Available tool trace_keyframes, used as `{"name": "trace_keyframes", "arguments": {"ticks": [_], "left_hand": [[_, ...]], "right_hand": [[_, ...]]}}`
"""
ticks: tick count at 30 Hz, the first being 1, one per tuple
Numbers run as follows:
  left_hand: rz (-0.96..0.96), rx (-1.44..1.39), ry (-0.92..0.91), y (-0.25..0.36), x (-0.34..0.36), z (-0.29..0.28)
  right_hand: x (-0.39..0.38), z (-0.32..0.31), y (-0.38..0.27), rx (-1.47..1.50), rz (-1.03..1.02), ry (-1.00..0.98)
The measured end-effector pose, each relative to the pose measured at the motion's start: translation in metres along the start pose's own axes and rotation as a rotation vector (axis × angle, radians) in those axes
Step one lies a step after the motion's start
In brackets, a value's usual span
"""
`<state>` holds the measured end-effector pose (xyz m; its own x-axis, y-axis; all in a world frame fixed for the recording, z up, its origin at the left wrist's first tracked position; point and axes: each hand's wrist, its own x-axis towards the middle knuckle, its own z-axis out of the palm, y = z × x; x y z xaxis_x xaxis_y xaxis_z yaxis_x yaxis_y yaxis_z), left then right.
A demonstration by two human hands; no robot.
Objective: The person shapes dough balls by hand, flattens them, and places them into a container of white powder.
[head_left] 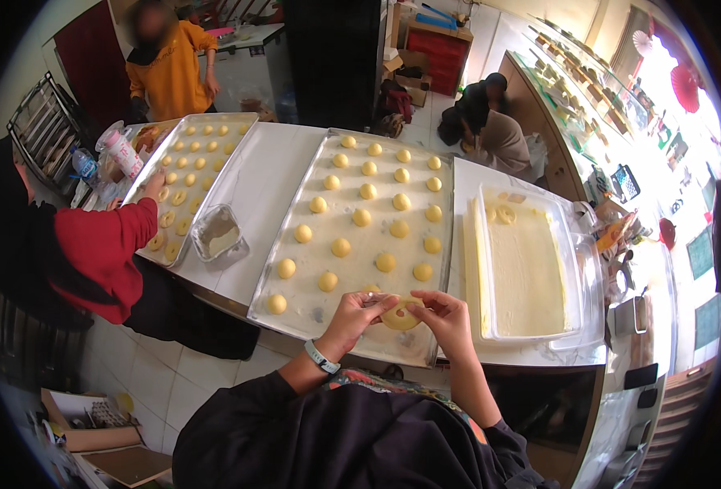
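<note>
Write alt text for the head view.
A person's left hand and right hand hold a dough ring over a tray of dough balls. A plastic tub stands to the right; left, a co-worker in red reaches over another tray.

The dough ring (400, 323) looks smooth, the tray (356, 273) metal, the tub (531, 336) plastic.

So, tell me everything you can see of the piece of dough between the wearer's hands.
The piece of dough is pale yellow, smooth and soft-looking, a flattened round with what looks like a small opening near its middle. The left hand grips its left side and the right hand its right, fingers covering parts of the edge. It appears held up over the near end of the floury tray.
</note>
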<state>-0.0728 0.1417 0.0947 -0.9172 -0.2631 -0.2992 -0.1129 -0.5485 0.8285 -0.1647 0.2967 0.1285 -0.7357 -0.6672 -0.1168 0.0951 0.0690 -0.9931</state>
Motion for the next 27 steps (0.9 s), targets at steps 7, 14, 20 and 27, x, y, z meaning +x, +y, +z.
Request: {"name": "trace_keyframes", "arguments": {"ticks": [7,14,20,27], "left_hand": [[0.032,0.086,-0.005,0.002,-0.001,0.007],[-0.020,0.091,-0.134,-0.006,0.005,0.010],[-0.072,0.077,-0.168,-0.008,0.008,0.015],[-0.095,0.091,-0.139,-0.010,0.009,0.023]], "right_hand": [[-0.006,-0.006,0.004,-0.061,0.001,-0.005],[-0.015,-0.008,0.005,-0.067,-0.083,-0.003],[-0.019,-0.017,0.003,0.023,-0.024,0.009],[-0.026,-0.024,0.005,-0.060,0.005,0.092]]}}
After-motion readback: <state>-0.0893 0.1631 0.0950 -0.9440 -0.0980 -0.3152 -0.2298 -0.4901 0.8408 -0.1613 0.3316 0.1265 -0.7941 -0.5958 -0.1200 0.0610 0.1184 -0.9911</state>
